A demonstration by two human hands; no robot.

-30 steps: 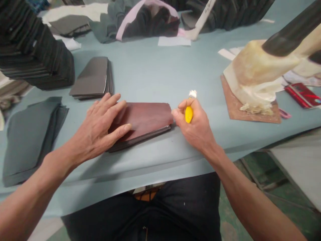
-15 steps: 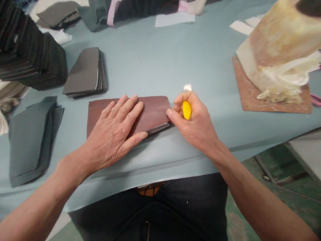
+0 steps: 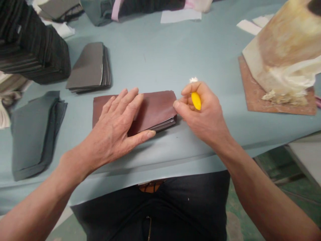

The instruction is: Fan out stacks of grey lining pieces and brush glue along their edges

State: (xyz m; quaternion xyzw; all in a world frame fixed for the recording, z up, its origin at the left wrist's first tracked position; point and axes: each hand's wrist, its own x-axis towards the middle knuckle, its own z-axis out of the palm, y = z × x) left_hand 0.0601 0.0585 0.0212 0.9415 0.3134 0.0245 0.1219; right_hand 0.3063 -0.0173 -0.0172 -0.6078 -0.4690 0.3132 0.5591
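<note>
The left hand (image 3: 119, 120) is lying palm down on a brown sheet (image 3: 157, 107), its fingers extended and gripping nothing, its thumb reaching over the near edge. The sheet is sitting in front of the person, near the table's front edge, and is topping a pile of thin dark pieces (image 3: 165, 124) whose edges are showing on the near side. The right hand (image 3: 203, 113) is curling closed around a yellow tool (image 3: 196, 101), whose white tip (image 3: 193, 80) is poking out beyond the fingers. Its thumb is standing at the sheet's right end; whether it is pinching the sheet, I cannot tell. To the left, a green stack (image 3: 35, 134) is lying on the table (image 3: 155, 50), with a grey stack (image 3: 87, 67) resting beyond the left hand and a tall black stack (image 3: 32, 50) leaning behind both. On the right, a stained container (image 3: 283, 43) is standing on a brown board (image 3: 250, 100), with pale crust (image 3: 283, 97) clinging by its base. A white paper (image 3: 181, 16) is lying toward the far side.
</note>
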